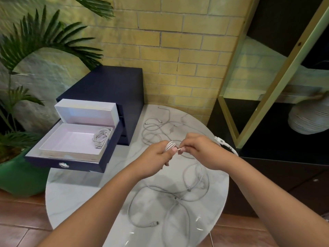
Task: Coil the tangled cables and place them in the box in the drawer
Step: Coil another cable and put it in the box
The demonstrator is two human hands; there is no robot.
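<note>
Tabletop [80,189]: left hand [156,157] grips coil [170,146], right hand [199,148] seemingly pinches plug [179,149].

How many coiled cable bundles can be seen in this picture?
2. One coiled bundle lies in the white box; the second bundle is gripped by the left hand over the table. None seems hidden.

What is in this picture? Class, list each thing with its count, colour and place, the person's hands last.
table: one, white marble, centre
drawer unit: one, dark blue, table's back left
drawer: one, dark blue, pulled open
box: one, white, in drawer
lid: one, white, upright behind box
coiled cable: one, white, box's back right corner
loose cables: several, white, on table
half-coiled cable: one, white, between both hands
plant: one, green, far left
vase: one, grey, far right
left hand: grips the coil
right hand: pinches that cable
</note>
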